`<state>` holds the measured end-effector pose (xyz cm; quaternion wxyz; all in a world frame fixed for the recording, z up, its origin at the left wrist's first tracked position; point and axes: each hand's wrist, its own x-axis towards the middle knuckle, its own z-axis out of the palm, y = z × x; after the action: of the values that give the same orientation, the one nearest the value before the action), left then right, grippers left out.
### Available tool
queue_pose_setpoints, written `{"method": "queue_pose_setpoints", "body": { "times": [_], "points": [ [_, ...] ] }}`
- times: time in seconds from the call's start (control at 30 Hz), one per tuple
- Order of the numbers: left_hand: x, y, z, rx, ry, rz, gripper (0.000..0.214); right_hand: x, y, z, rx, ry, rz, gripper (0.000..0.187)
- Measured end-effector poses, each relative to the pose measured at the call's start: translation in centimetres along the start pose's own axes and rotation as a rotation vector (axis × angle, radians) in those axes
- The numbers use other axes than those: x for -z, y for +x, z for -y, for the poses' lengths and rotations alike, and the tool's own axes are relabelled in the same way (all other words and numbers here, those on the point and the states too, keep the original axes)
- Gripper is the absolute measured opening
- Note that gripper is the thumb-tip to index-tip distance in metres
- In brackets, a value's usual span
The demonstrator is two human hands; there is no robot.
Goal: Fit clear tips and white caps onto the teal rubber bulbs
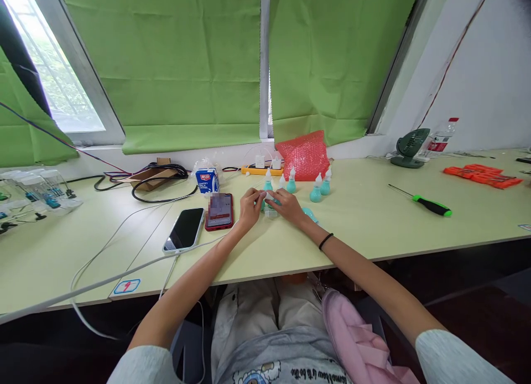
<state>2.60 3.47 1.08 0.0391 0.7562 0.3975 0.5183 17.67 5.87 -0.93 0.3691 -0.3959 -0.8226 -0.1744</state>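
Observation:
My left hand and my right hand meet over the pale green table, fingers pinched together on a small teal and white bulb piece held between them. Several matching teal bulbs with white tips stand just behind and to the right of my hands. Another teal bulb lies partly hidden behind my right wrist.
A red phone and a black-screened white phone on a cable lie left of my hands. A milk carton, red bubble wrap, a green-handled screwdriver, a small fan and orange parts are spread around.

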Motion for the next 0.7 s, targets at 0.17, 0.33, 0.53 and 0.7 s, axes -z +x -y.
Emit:
{"method": "queue_pose_setpoints", "body": {
  "times": [0.17, 0.33, 0.53, 0.7],
  "points": [
    [-0.1, 0.0, 0.1, -0.013, 0.066, -0.003, 0.028, 0.1, 0.0, 0.2, -0.015, -0.108, 0.014, 0.030],
    [0.3, 0.4, 0.1, 0.053, 0.129, -0.017, 0.030, 0.1, 0.1, 0.4, -0.100, -0.116, -0.066, 0.030],
    [-0.2, 0.0, 0.2, 0.165, 0.199, 0.114, 0.024, 0.3, 0.1, 0.4, -0.291, 0.038, -0.171, 0.022],
    [-0.9, -0.4, 0.7, 0.219, 0.210, 0.260, 0.012, 0.7, 0.0, 0.8, -0.238, 0.181, -0.132, 0.019]
  ]
}}
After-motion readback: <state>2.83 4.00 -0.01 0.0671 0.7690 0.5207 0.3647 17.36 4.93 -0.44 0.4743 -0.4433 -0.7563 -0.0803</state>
